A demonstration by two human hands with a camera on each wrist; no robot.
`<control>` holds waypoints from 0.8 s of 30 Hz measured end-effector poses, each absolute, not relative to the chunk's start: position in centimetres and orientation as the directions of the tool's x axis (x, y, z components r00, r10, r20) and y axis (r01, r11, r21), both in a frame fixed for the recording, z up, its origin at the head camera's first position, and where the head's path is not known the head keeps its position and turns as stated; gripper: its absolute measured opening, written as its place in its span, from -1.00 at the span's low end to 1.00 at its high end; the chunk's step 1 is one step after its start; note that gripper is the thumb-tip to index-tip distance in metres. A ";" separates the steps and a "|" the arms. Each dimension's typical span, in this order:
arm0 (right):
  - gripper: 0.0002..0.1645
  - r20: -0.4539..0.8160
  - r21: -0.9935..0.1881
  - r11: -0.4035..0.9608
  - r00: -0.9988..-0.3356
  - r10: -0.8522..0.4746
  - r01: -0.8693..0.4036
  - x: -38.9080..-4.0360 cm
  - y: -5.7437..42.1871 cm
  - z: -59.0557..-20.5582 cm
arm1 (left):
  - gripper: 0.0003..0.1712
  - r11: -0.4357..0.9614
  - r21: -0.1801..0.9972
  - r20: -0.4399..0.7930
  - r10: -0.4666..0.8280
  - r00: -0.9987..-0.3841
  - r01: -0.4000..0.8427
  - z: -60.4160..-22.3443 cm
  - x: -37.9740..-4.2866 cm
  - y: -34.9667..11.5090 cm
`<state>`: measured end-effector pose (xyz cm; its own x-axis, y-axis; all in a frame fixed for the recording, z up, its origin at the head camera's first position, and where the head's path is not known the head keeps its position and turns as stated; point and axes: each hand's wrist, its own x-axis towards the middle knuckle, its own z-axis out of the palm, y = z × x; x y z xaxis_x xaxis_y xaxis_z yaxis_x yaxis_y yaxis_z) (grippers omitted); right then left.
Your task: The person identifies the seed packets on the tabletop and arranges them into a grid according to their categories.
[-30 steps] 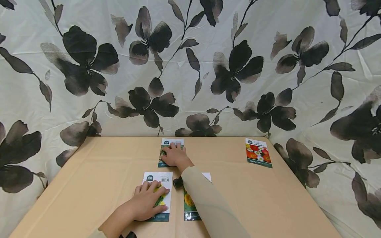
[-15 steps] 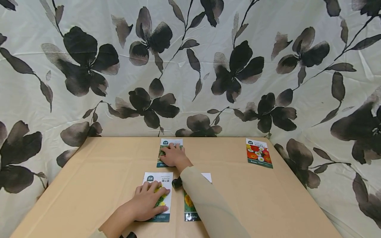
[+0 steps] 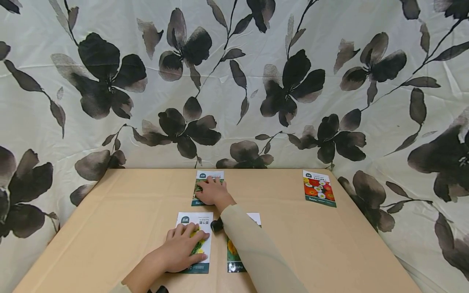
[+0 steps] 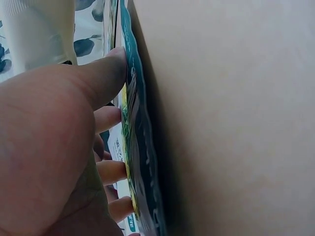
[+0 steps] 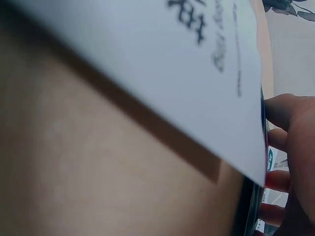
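Observation:
In the head view, my left hand (image 3: 181,250) rests with spread fingers on a white seed packet with yellow flowers (image 3: 196,217), near the front. Its fingertips press the packet face in the left wrist view. Farther off, my right hand (image 3: 212,191) lies on another seed packet (image 3: 209,174) by the table's back edge; its picture is mostly hidden. Beneath my right forearm is a third packet with an orange-yellow flower (image 3: 233,252), partly covered. A white packet corner (image 5: 197,113) fills much of the right wrist view, close to the lens.
A packet with red and white flowers (image 3: 318,189) lies at the back right of the tan table (image 3: 329,248). Behind the table hangs a white cloth with dark flowers (image 3: 234,93). A small black object (image 3: 217,226) shows at my right wrist.
My right hand and the packet under it have slid slightly to the left. The left hand and the other packets stay in place.

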<state>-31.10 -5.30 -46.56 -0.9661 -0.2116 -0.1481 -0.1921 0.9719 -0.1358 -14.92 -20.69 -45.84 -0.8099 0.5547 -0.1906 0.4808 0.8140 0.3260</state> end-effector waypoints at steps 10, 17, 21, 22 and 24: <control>-0.36 -0.141 -0.153 0.970 -0.967 -0.212 -0.190 -31.0 -5.6 -46.6 | -0.33 0.806 0.333 -0.180 0.564 -0.806 0.489 -46.0 -14.8 -20.6; -0.35 -0.137 -0.148 0.973 -0.971 -0.195 -0.175 -31.0 -5.9 -46.7 | -0.32 0.808 0.338 -0.184 0.559 -0.808 0.482 -45.9 -14.7 -20.6; -0.35 -0.133 -0.144 0.975 -0.973 -0.189 -0.169 -31.1 -6.0 -46.9 | -0.32 0.808 0.336 -0.181 0.559 -0.809 0.483 -45.9 -14.6 -20.6; -0.36 -0.133 -0.146 0.975 -0.974 -0.186 -0.166 -31.2 -6.1 -46.9 | -0.32 0.809 0.335 -0.182 0.559 -0.809 0.483 -45.9 -14.6 -20.6; -0.36 -0.134 -0.148 0.976 -0.974 -0.182 -0.162 -31.2 -6.2 -46.9 | -0.32 0.810 0.331 -0.183 0.558 -0.809 0.484 -45.9 -14.6 -20.7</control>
<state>-31.18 -6.16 -46.90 -0.9741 -0.1821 -0.1339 -0.1620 0.9756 -0.1481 -14.64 -20.66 -45.86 -0.8093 0.5583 -0.1825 0.4842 0.8100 0.3308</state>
